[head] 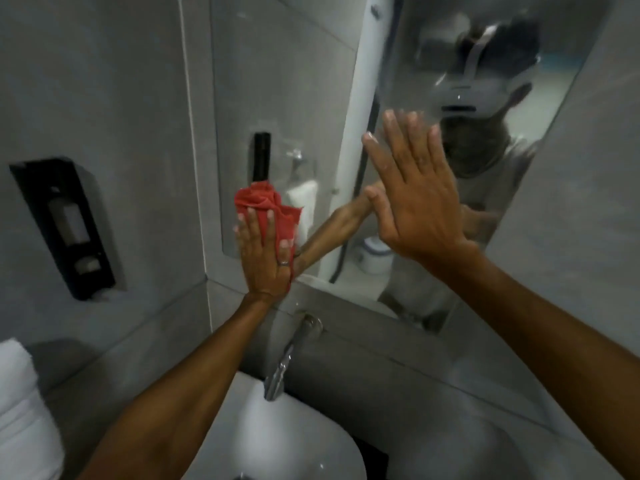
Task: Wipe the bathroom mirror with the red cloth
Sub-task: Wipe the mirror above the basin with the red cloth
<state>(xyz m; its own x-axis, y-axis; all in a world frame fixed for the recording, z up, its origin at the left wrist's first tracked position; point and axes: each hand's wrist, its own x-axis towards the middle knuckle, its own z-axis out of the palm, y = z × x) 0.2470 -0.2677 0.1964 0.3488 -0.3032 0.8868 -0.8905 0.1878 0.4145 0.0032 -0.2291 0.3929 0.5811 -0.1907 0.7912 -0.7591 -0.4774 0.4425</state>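
The bathroom mirror (277, 98) covers the wall above the sink and reflects grey tiles and a person with a headset. My left hand (265, 254) presses the crumpled red cloth (268, 207) flat against the glass near the mirror's lower left corner, fingers spread over the cloth. My right hand (412, 199) lies flat on the mirror further right and higher, fingers apart, holding nothing. Reflections of both arms show in the glass.
A chrome faucet (287, 358) juts from the grey ledge over the white sink (287, 441). A black dispenser (62, 226) hangs on the left wall. White folded towels (20, 410) sit at the lower left.
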